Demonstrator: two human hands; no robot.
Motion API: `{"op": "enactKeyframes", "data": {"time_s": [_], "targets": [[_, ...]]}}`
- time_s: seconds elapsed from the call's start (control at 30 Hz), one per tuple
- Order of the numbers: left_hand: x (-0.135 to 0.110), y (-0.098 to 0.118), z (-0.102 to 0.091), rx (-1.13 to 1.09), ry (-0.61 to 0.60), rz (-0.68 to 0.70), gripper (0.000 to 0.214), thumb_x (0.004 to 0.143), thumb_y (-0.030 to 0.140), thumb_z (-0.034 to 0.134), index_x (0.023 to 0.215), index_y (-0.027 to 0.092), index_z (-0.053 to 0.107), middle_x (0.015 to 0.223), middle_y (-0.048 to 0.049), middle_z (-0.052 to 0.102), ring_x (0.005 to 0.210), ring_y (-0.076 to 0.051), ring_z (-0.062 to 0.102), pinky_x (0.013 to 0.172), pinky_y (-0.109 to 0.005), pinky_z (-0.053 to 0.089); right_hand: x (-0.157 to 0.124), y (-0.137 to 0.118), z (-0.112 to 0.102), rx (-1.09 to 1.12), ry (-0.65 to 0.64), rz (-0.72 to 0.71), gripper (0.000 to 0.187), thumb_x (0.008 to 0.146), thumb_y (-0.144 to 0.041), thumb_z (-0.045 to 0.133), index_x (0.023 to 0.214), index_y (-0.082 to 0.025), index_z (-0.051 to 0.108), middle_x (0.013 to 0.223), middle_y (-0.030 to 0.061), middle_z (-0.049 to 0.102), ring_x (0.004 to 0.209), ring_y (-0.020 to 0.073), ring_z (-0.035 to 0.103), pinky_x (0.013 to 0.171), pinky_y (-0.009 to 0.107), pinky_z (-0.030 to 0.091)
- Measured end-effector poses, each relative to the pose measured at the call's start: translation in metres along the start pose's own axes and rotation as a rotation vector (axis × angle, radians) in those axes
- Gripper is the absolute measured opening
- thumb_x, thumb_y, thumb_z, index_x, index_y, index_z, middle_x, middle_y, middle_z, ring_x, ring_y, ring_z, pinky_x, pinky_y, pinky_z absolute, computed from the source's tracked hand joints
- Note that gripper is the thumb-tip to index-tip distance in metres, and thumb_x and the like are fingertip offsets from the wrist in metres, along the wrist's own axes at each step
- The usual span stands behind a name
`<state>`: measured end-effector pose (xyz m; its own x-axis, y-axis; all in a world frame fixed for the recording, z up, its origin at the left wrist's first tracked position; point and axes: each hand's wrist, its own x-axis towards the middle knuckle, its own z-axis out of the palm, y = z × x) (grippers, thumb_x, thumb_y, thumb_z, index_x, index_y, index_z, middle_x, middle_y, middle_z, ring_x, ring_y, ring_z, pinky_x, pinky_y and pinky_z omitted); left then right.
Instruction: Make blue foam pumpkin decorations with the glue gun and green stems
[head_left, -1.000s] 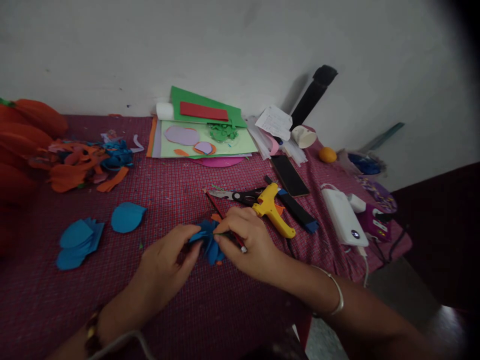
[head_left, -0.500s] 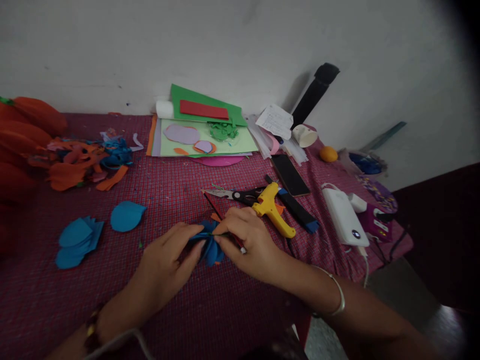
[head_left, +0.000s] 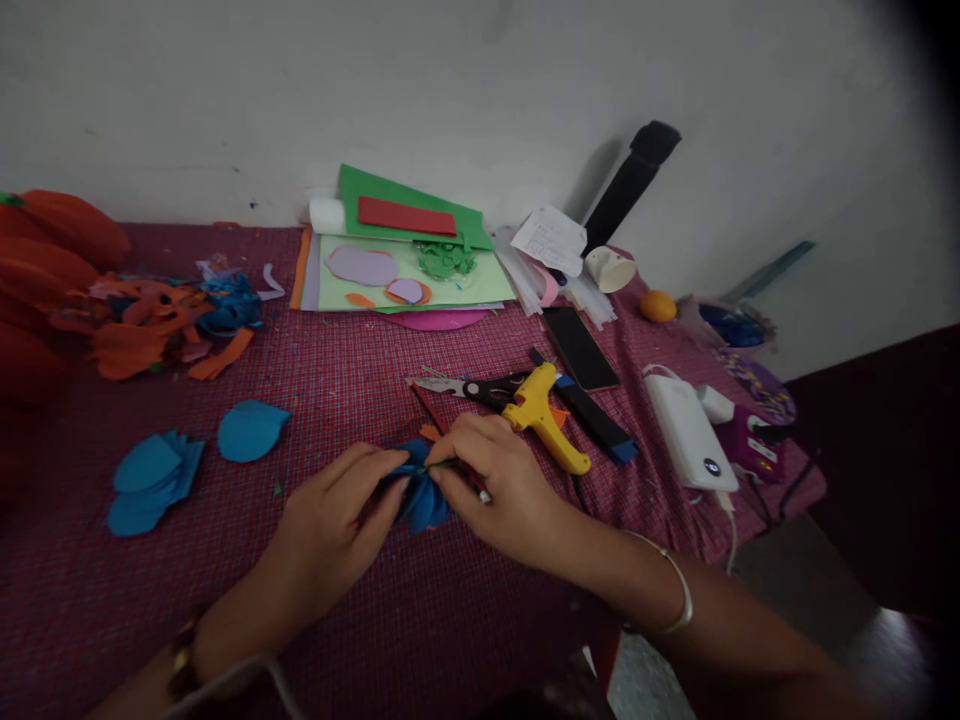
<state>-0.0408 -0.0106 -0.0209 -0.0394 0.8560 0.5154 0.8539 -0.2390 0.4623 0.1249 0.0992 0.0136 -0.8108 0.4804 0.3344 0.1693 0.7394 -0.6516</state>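
Both my hands meet over a small blue paper flower [head_left: 421, 500] on the red checked tablecloth [head_left: 360, 380]. My left hand [head_left: 334, 530] pinches its left side with curled fingers. My right hand [head_left: 499, 485] pinches the top of it, where a thin green strip shows between the fingertips. Loose blue paper petals [head_left: 251, 430] and a stack of more blue petals [head_left: 146, 482] lie to the left. A yellow glue gun [head_left: 544, 415] and black-handled scissors [head_left: 472, 388] lie just beyond my right hand.
Coloured paper sheets [head_left: 409, 265] lie at the back by the wall. Orange and blue scraps [head_left: 161, 320] sit at the left. A black phone [head_left: 579, 348], a white power bank [head_left: 686, 430], a white cup [head_left: 607, 270] and an orange ball [head_left: 657, 306] are to the right, near the table edge.
The hands stay on the blue flower, and the fingers have shifted slightly, pressing it closer together. The view has drifted a little.
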Motion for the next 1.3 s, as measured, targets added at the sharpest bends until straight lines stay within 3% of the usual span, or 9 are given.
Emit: {"op": "enactKeyframes", "data": {"time_s": [0.77,1.0,1.13,1.3], "targets": [[0.005,0.005,0.000,-0.095,0.012,0.015,0.011,0.088,0.013,0.056,0.093,0.018,0.064,0.082,-0.0011,0.065,0.076,-0.012,0.062,0.069,-0.023,0.051,0.000,0.001,0.000,0.030,0.027,0.027,0.009,0.086,-0.011,0.056,0.082,-0.018,0.060,0.077,-0.0012,0.061,0.077,0.0131,0.055,0.071,0.028,0.035],[0.014,0.011,-0.001,-0.210,-0.046,-0.193,0.016,0.088,0.015,0.051,0.075,0.018,0.060,0.069,0.0020,0.059,0.063,-0.010,0.056,0.059,-0.022,0.045,0.001,0.002,0.001,0.096,0.037,0.030,0.013,0.086,-0.012,0.055,0.093,-0.019,0.063,0.083,0.0006,0.065,0.081,0.0146,0.059,0.074,0.030,0.039],[0.015,0.009,0.000,-0.282,-0.056,-0.345,0.017,0.088,0.020,0.050,0.071,0.019,0.056,0.063,0.0038,0.053,0.057,-0.010,0.051,0.055,-0.022,0.042,0.002,0.004,0.003,0.144,0.074,0.037,0.020,0.086,-0.011,0.054,0.103,-0.019,0.062,0.091,0.0026,0.068,0.086,0.0160,0.060,0.077,0.031,0.042],[0.014,0.005,0.000,-0.432,-0.078,-0.503,0.019,0.087,0.027,0.051,0.071,0.019,0.055,0.059,0.0050,0.051,0.052,-0.009,0.048,0.050,-0.021,0.040,0.003,0.006,0.001,0.168,0.111,0.035,0.020,0.086,-0.010,0.053,0.102,-0.018,0.063,0.088,0.0027,0.066,0.083,0.0155,0.060,0.076,0.031,0.044]]}}
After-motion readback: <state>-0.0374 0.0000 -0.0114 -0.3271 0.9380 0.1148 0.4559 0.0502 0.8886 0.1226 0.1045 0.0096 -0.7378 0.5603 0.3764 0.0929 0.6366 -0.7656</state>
